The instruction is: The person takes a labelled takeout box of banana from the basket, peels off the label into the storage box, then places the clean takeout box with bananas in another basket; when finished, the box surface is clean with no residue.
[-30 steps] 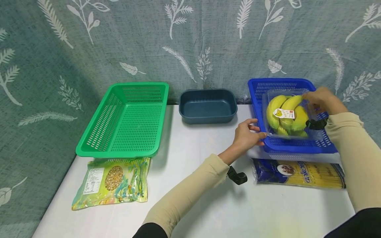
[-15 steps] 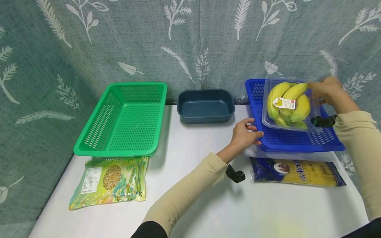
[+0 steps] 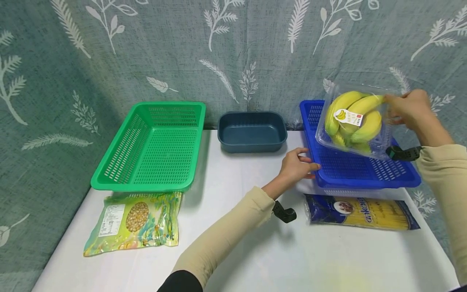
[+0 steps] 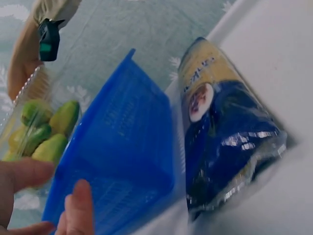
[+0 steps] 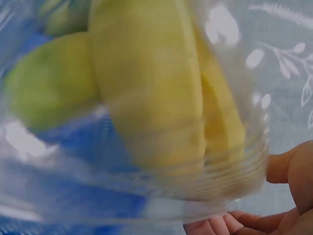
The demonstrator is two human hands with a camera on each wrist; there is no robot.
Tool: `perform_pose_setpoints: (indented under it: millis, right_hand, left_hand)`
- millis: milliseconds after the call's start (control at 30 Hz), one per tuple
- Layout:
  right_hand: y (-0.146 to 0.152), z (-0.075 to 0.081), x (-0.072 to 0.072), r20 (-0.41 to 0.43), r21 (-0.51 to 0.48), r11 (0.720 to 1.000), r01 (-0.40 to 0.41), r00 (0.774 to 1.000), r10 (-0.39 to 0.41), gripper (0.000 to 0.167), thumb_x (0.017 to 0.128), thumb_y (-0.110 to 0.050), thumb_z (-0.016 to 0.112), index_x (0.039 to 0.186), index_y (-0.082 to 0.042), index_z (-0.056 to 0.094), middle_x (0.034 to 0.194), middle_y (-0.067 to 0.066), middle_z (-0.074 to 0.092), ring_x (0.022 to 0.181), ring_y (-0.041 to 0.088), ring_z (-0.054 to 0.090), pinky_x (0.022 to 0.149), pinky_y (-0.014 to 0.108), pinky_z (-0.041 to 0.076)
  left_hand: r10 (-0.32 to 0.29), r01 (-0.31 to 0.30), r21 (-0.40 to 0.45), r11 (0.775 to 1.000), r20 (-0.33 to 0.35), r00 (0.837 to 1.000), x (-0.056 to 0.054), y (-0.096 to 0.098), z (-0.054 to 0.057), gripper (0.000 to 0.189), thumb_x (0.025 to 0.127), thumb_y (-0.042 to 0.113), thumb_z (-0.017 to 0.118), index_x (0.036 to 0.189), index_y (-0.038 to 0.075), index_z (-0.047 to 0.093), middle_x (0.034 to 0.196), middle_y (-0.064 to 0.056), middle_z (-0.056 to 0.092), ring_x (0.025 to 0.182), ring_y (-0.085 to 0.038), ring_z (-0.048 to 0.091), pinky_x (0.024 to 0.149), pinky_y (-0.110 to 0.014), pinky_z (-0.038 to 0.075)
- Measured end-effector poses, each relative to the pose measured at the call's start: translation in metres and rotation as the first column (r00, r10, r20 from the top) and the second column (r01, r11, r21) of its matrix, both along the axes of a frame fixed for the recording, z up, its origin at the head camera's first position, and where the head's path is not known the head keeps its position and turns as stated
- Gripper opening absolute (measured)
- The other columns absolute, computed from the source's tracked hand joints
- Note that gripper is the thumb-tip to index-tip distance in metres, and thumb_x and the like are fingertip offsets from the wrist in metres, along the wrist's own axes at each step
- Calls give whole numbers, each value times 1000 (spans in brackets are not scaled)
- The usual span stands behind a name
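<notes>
Over the blue basket [image 3: 350, 172] at the right, my right hand [image 3: 412, 109] grips the right side of a clear plastic box of bananas [image 3: 357, 117]. The box is tilted, its left side lower, and carries a white label. In the right wrist view the bananas [image 5: 151, 88] show blurred through the plastic, thumb and fingers at the box's end. My left hand [image 3: 294, 165] holds the basket's left rim, thumb over the edge and fingers at the outer wall. The left wrist view shows these fingers [image 4: 80, 210] close against the blue plastic.
A blue and yellow pack of spaghetti [image 3: 361, 211] lies in front of the blue basket. At the back middle stands a dark blue tub [image 3: 252, 147]. On the left are a green basket [image 3: 146, 188] and a bag of corn kernels [image 3: 135, 225]. A patterned curtain [image 3: 175, 48] hangs behind.
My right hand has lifted the box of bananas up and slightly back out of the blue basket, and the box has tilted. My left hand stays at the basket's rim.
</notes>
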State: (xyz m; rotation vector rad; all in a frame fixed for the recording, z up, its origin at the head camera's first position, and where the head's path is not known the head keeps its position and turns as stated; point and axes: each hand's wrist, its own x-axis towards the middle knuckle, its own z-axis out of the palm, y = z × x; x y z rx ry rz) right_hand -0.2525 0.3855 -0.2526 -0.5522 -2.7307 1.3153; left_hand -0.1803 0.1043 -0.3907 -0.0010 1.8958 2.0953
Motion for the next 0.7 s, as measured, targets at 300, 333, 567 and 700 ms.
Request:
perform_pose_setpoints:
  millis: [300,333,567,700]
  right_hand:
    - [-23,8,10,-56,-148,988,-38,998,30,43,98,-38,56,108,3,49,85,5,54,56,5,64,60,28,59]
    - [-27,8,11,-62,-154,987,-46,997,37,41,98,-38,56,107,1,49,85,5,54,56,5,65,60,28,59]
    - [-59,14,20,-88,-90,994,-58,995,51,70,98,-43,54,139,12,44,116,18,44,60,0,60,59,25,58]
    - [-73,16,25,-98,-78,994,-71,993,63,81,98,-47,53,146,15,33,123,20,45,62,0,60,58,23,57]
  left_hand:
    - [-89,88,-33,996,-7,996,4,-30,12,86,79,19,87,151,13,42,119,-6,62,91,-29,71,79,-39,59]
    - [-92,92,-16,996,-7,996,5,-33,14,86,80,20,87,152,13,41,121,-6,61,92,-27,71,80,-39,59]
    - [-137,134,156,979,10,990,7,-44,30,92,87,30,79,159,15,24,134,-11,57,113,-20,64,85,-36,57]
    - [-128,114,276,954,33,991,9,-43,37,96,90,28,75,160,10,13,129,-12,61,122,-34,58,88,-43,56]
